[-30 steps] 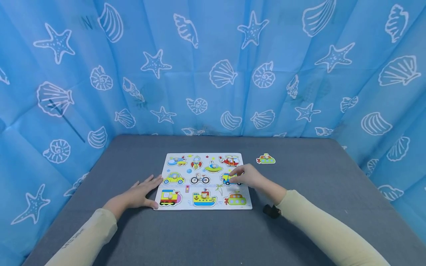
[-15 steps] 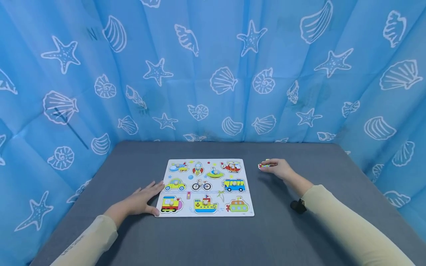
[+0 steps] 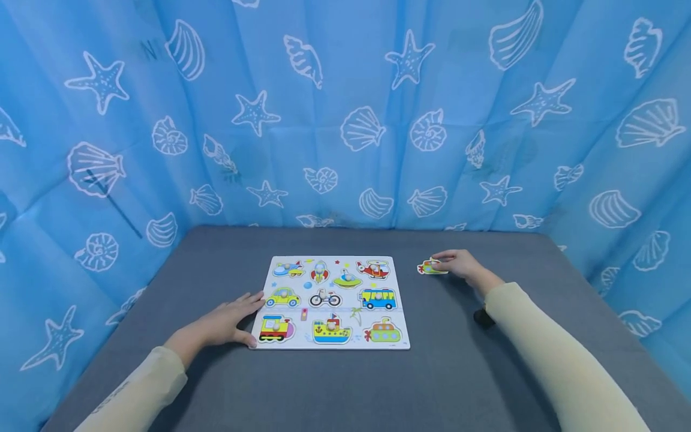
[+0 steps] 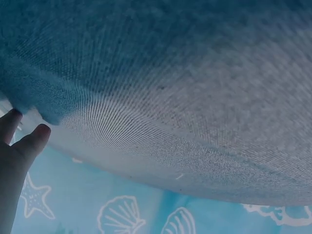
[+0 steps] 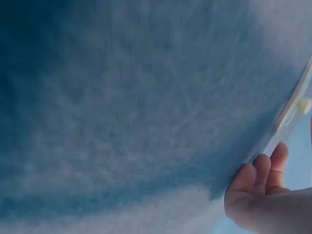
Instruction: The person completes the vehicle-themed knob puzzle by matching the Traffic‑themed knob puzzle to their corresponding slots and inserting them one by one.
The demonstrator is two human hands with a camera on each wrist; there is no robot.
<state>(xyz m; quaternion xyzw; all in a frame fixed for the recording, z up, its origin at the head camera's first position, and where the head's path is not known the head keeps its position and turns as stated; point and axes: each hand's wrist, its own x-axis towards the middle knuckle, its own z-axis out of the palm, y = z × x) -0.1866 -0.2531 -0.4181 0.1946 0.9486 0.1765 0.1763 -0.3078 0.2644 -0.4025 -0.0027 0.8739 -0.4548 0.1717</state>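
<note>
A white wooden puzzle board (image 3: 345,345) with several knobbed vehicle pieces lies on the grey table. At its lower right, a submarine picture (image 3: 383,332) shows no knob. My left hand (image 3: 218,324) rests beside the board, fingers spread, with its fingertips and thumb touching the left edge. To the board's right, a green and orange submarine puzzle piece (image 3: 428,268) lies near my right hand (image 3: 460,264), whose thumb and fingers pinch it around the knob. Bent fingers of the right hand (image 5: 265,190) appear in the right wrist view; the piece is hidden there.
A blue curtain (image 3: 345,78) with white shells and starfish hangs behind and at both sides of the grey table (image 3: 345,390). A small black object (image 3: 483,318) shows under the right wrist. In the right wrist view, the board's edge (image 5: 292,105) is at the right.
My right hand has moved from the bus piece at the board's right side to the submarine piece and now pinches it. The left hand has stayed at the board's left edge.
</note>
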